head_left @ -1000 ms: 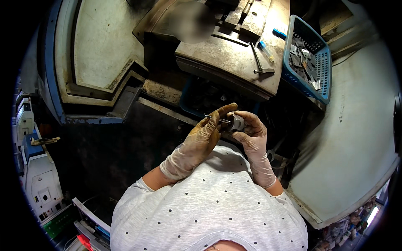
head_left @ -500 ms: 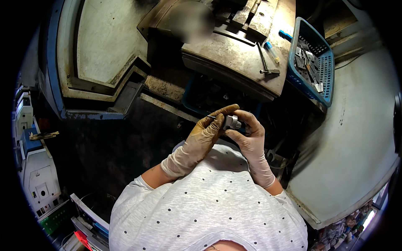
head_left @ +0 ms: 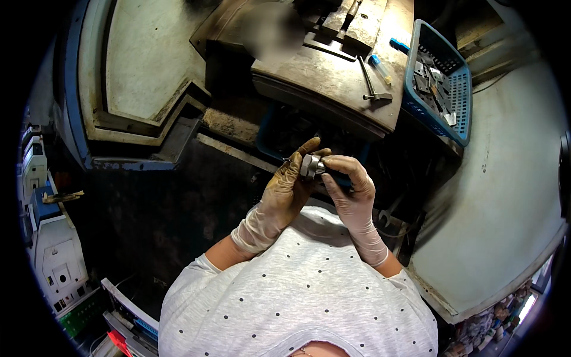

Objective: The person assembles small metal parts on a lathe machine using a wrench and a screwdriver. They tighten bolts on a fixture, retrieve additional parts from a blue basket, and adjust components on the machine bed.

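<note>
In front of my chest I hold a small shiny metal part (head_left: pixel 310 168) with a hexagonal body and a narrower round end. My left hand (head_left: pixel 275 196), in a glove stained brown, is closed on its hexagonal side. A thin metal tip (head_left: pixel 286 159) sticks out beside the left fingers; what it belongs to is hidden. My right hand (head_left: pixel 355 193), in a paler glove, pinches the round end between thumb and fingers.
Ahead stands a worn machine table (head_left: pixel 309 74) carrying a T-shaped wrench (head_left: pixel 366 77) and a blue-capped tube (head_left: pixel 380 69). A blue plastic basket (head_left: pixel 410 98) of flat metal pieces stands at its right. Below lies another blue crate (head_left: pixel 264 140). An open-ended wrench (head_left: pixel 385 219) lies low at right.
The metal part has moved slightly left and been turned, so its hexagonal face shows more. My left fingers have opened a little around it; the right fingers still grip its end.
</note>
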{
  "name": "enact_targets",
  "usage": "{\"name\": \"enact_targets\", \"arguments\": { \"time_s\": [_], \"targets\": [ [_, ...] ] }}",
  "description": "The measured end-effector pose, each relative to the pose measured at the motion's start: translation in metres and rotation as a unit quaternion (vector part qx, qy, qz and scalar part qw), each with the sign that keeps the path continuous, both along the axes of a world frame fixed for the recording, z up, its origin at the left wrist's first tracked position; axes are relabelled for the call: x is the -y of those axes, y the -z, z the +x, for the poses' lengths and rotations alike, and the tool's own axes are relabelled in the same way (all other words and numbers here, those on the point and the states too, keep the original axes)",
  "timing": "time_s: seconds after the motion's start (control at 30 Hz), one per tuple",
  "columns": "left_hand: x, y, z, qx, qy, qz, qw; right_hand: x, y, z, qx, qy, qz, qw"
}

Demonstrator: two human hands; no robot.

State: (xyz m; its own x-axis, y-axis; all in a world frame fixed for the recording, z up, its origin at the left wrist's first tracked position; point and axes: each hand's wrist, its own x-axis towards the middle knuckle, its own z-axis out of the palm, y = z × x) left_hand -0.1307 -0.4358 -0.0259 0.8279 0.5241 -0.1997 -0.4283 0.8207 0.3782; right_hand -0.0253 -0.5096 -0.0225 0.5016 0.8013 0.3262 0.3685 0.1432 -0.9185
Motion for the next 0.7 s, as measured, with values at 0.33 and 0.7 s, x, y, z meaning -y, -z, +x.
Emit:
{"name": "enact_targets", "arguments": {
  "time_s": [0.33,0.7],
  "targets": [
    [0.014,0.006,0.01,-0.013,-0.048,0.046,0.998,0.009,-0.004,-0.001,0.034,-0.006,-0.002,0.999],
    [0.012,0.003,0.012,0.018,-0.033,0.092,0.995,0.009,-0.01,0.0,0.054,0.007,-0.017,0.998]
  ]
}}
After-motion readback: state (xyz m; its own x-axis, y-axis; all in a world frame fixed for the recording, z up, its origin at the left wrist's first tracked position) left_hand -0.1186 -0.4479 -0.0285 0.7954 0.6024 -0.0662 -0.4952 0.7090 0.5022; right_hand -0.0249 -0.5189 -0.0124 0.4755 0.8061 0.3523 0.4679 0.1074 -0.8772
